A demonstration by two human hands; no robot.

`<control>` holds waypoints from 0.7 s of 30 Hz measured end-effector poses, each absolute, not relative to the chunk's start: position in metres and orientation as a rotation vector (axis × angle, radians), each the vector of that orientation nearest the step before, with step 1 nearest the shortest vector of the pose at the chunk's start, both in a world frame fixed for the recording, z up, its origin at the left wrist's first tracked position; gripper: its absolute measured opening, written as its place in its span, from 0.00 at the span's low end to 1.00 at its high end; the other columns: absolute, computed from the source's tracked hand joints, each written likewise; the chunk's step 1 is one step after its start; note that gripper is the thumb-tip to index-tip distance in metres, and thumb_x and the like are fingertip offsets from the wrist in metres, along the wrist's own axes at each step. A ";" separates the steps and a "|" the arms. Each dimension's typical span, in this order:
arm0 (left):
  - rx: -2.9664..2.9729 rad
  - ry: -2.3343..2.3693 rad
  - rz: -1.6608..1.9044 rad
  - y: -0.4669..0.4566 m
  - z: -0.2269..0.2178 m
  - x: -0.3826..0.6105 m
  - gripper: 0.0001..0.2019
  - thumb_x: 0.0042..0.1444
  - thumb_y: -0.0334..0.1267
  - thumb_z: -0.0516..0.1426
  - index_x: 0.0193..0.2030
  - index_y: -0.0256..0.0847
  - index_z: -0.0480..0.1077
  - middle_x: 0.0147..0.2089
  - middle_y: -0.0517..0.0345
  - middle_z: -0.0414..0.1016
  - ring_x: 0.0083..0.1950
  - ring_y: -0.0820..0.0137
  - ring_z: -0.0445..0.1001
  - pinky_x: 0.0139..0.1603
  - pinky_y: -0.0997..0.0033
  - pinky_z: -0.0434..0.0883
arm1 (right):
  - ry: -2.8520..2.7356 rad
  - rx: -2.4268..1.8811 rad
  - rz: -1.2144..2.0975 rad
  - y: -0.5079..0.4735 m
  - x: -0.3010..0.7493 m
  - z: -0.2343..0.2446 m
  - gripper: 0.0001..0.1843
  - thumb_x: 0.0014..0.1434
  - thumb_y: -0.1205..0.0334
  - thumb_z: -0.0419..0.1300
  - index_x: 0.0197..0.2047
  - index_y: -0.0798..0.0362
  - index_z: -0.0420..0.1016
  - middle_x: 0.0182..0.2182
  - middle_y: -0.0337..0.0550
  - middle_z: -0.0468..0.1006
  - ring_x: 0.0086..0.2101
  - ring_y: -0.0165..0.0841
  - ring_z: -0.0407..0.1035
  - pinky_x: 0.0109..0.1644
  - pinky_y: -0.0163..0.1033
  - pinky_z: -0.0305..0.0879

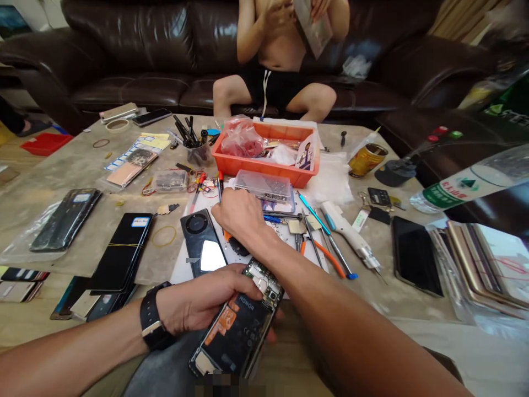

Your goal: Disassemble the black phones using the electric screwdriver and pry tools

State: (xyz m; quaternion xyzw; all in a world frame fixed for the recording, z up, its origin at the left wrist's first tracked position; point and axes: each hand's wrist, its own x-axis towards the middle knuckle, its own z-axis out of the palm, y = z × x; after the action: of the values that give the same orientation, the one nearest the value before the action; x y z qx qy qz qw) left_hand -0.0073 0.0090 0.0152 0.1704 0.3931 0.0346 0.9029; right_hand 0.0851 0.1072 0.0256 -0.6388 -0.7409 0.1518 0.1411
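My left hand (215,295), with a black watch on its wrist, is closed around an opened smartphone (243,331). Its back cover is off, baring a black battery marked HONOR and a circuit board at the top end. Crossing over that phone, my right hand (242,215) is at the white work mat with its fingers curled. A red-tipped dark stick-like tool (221,184) shows right by its knuckles, and an orange piece (227,235) below it; what the fingers grip is mostly hidden. A dark phone back cover (204,240) with a round camera ring lies just left of it.
Beyond my hands stand an orange bin (264,165) and a clear parts box (262,186). Tweezers, orange-handled pliers (330,258) and a white tool (351,237) lie to the right. Phones (122,251) cover the left; a water bottle (463,187) stands right. Another person sits opposite.
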 end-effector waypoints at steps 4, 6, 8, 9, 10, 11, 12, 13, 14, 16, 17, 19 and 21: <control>0.218 0.769 -0.012 0.013 0.017 -0.010 0.18 0.51 0.43 0.56 0.40 0.32 0.79 0.36 0.42 0.83 0.36 0.63 0.81 0.42 0.69 0.75 | -2.043 -1.765 0.481 0.111 0.100 0.018 0.17 0.58 0.62 0.54 0.47 0.57 0.78 0.37 0.58 0.84 0.39 0.50 0.78 0.40 0.47 0.69; 0.220 0.775 0.006 0.014 0.018 -0.011 0.22 0.54 0.45 0.54 0.43 0.28 0.79 0.37 0.41 0.83 0.38 0.62 0.81 0.46 0.68 0.74 | -2.008 -1.714 0.517 0.114 0.109 0.013 0.18 0.59 0.61 0.54 0.50 0.54 0.76 0.37 0.51 0.84 0.38 0.45 0.78 0.41 0.44 0.68; 0.213 0.769 0.002 0.014 0.019 -0.011 0.25 0.53 0.47 0.54 0.46 0.25 0.79 0.38 0.40 0.83 0.39 0.60 0.81 0.47 0.65 0.74 | -1.950 -1.639 0.605 0.116 0.121 0.011 0.21 0.59 0.62 0.56 0.56 0.54 0.73 0.38 0.47 0.84 0.38 0.40 0.77 0.43 0.42 0.68; 0.201 0.764 -0.003 0.014 0.019 -0.011 0.27 0.53 0.47 0.54 0.47 0.24 0.79 0.38 0.39 0.83 0.39 0.59 0.81 0.48 0.64 0.73 | -1.905 -1.594 0.672 0.115 0.127 0.012 0.24 0.59 0.63 0.58 0.59 0.56 0.71 0.37 0.47 0.84 0.38 0.39 0.76 0.43 0.41 0.68; 0.189 0.756 -0.003 0.014 0.019 -0.010 0.27 0.52 0.48 0.54 0.47 0.24 0.79 0.38 0.39 0.83 0.40 0.58 0.81 0.49 0.63 0.73 | -1.849 -1.545 0.746 0.114 0.134 0.013 0.26 0.59 0.63 0.59 0.61 0.57 0.70 0.36 0.46 0.83 0.37 0.38 0.76 0.43 0.40 0.68; 0.177 0.747 0.004 0.015 0.019 -0.010 0.28 0.52 0.49 0.54 0.47 0.24 0.79 0.39 0.39 0.83 0.40 0.58 0.81 0.49 0.63 0.73 | -1.786 -1.493 0.820 0.112 0.142 0.015 0.29 0.59 0.63 0.61 0.63 0.59 0.68 0.35 0.45 0.83 0.37 0.37 0.75 0.43 0.40 0.68; 0.164 0.739 0.014 0.015 0.019 -0.009 0.28 0.53 0.49 0.54 0.46 0.24 0.79 0.39 0.40 0.83 0.40 0.58 0.81 0.49 0.62 0.73 | -1.718 -1.442 0.886 0.108 0.150 0.017 0.31 0.58 0.62 0.62 0.64 0.59 0.67 0.34 0.44 0.83 0.37 0.37 0.75 0.43 0.40 0.68; 0.158 0.733 0.029 0.015 0.019 -0.008 0.28 0.54 0.51 0.54 0.46 0.24 0.79 0.39 0.40 0.83 0.40 0.58 0.81 0.49 0.62 0.73 | -1.647 -1.406 0.929 0.104 0.159 0.020 0.32 0.58 0.61 0.63 0.65 0.60 0.66 0.33 0.42 0.82 0.36 0.36 0.75 0.42 0.39 0.69; 0.159 0.728 0.048 0.015 0.020 -0.007 0.28 0.56 0.52 0.54 0.46 0.24 0.79 0.39 0.40 0.83 0.40 0.57 0.81 0.50 0.61 0.73 | -1.567 -1.388 0.951 0.098 0.167 0.022 0.33 0.59 0.60 0.63 0.66 0.60 0.65 0.31 0.40 0.81 0.35 0.35 0.74 0.40 0.38 0.68; 0.164 0.723 0.065 0.016 0.022 -0.005 0.32 0.57 0.57 0.54 0.46 0.24 0.78 0.39 0.39 0.82 0.40 0.56 0.81 0.50 0.60 0.73 | -1.383 -1.401 0.963 0.083 0.185 0.024 0.31 0.60 0.57 0.64 0.64 0.59 0.68 0.27 0.37 0.79 0.31 0.32 0.72 0.35 0.36 0.66; 0.168 0.722 0.064 0.016 0.022 -0.004 0.34 0.57 0.60 0.54 0.46 0.24 0.78 0.39 0.38 0.82 0.41 0.55 0.81 0.50 0.59 0.73 | -1.286 -1.422 0.966 0.074 0.193 0.024 0.29 0.60 0.55 0.64 0.62 0.57 0.71 0.26 0.36 0.78 0.28 0.31 0.70 0.32 0.35 0.64; 0.178 0.711 0.085 0.015 0.023 -0.002 0.34 0.57 0.61 0.54 0.46 0.24 0.78 0.39 0.38 0.81 0.41 0.54 0.81 0.51 0.56 0.73 | -1.095 -1.448 0.996 0.054 0.207 0.022 0.26 0.58 0.51 0.66 0.57 0.54 0.76 0.26 0.35 0.78 0.24 0.28 0.67 0.26 0.32 0.59; 0.172 0.693 0.143 0.015 0.024 0.000 0.30 0.58 0.56 0.54 0.45 0.24 0.78 0.41 0.39 0.81 0.42 0.54 0.80 0.52 0.52 0.73 | -0.900 -1.430 1.073 0.032 0.216 0.019 0.25 0.54 0.49 0.69 0.52 0.52 0.78 0.26 0.35 0.79 0.21 0.25 0.63 0.22 0.29 0.56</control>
State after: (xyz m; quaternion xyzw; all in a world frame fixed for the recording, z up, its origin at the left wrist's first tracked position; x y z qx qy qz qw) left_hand -0.0001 0.0145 0.0238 0.0842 0.3390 0.0700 0.9344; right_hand 0.2165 0.0325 0.0195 -0.6014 -0.3787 0.4514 0.5395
